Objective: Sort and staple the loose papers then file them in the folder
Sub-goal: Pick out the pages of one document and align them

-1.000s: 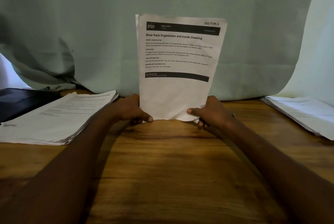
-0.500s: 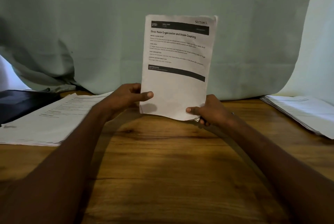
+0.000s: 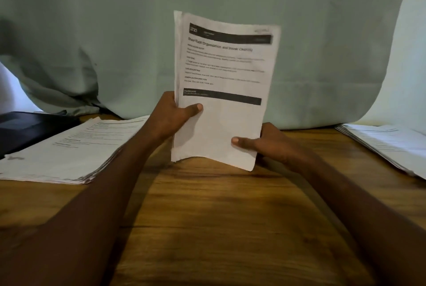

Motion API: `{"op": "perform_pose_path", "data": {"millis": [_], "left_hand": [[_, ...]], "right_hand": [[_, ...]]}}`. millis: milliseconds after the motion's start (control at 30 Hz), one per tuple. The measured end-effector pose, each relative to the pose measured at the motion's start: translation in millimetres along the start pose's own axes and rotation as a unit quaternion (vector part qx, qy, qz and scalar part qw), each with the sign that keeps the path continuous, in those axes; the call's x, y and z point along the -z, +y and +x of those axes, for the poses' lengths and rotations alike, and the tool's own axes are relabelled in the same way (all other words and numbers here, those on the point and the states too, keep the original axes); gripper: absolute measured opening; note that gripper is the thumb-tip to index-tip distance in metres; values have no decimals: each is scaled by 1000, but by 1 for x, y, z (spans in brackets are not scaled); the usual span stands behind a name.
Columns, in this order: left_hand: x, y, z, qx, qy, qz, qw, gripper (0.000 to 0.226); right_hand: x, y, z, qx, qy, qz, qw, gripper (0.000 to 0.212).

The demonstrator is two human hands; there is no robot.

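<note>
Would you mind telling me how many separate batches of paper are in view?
3: one sheaf upright in both hands, one stack lying at left, one stack at right, cut off by the frame edge. More may lie out of view.

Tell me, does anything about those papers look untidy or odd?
Slightly. The held sheaf is uneven: back sheets stick out past its left edge, and its bottom edge bows upward. The left hand and right hand grip it upright. The left stack has fanned, ragged edges. Nothing looks torn.
</note>
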State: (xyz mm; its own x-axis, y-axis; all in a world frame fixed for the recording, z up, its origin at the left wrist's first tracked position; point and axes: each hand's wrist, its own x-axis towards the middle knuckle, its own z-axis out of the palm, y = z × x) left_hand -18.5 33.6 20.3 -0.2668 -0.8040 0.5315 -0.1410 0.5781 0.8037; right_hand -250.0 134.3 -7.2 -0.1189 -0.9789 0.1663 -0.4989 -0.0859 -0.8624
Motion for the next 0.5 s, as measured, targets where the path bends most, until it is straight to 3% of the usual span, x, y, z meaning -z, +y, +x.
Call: {"op": "perform_pose_path", "data": {"millis": [200,367,500], "left_hand": [[-8,-1,-2,-7,34,-16,999,40],[-19,15,-2,-75,64,-13,995,36],[-18,2,-1,-33,8,86,996,48]], "right_hand": [[0,-12,-1,68,66,140,986,37],[-15,-25,-5,153,211,104,960,34],[-22,-18,-3,127,225,-21,966,42]]}}
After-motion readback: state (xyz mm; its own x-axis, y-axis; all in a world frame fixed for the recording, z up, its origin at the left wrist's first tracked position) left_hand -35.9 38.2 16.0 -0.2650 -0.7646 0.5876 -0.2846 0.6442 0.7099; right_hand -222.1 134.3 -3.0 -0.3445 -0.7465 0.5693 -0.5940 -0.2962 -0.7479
